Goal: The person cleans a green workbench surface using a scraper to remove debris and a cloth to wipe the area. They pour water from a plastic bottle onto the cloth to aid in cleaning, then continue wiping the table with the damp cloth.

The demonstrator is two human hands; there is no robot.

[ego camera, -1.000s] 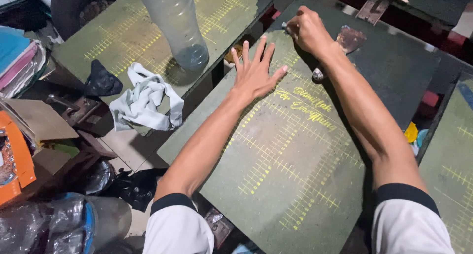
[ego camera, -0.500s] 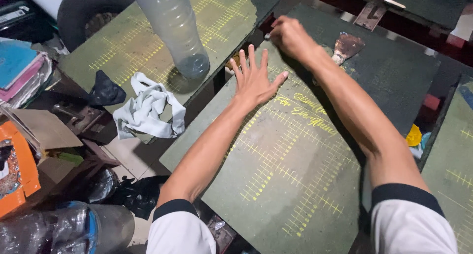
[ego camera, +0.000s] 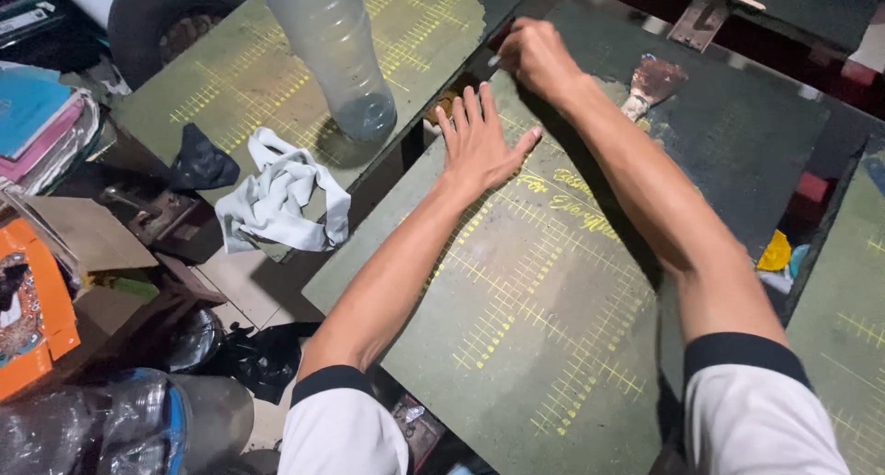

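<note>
While left hand (ego camera: 479, 148) lies flat on board (ego camera: 553, 327); rt hand (ego camera: 535, 55) fisted.

Up at eleven o'clock we've got a clear plastic bottle (ego camera: 334, 51) standing on the neighbouring green board (ego camera: 230, 78), a crumpled white rag (ego camera: 281, 194) below it. Out at nine o'clock, stacked books (ego camera: 37, 115); at one o'clock, a rusty scraper (ego camera: 653, 83).

Dim overhead light; arms throw soft shadows rightward on the green board (ego camera: 553, 327). Corners dark, slight edge stretch, mostly sharp.
</note>
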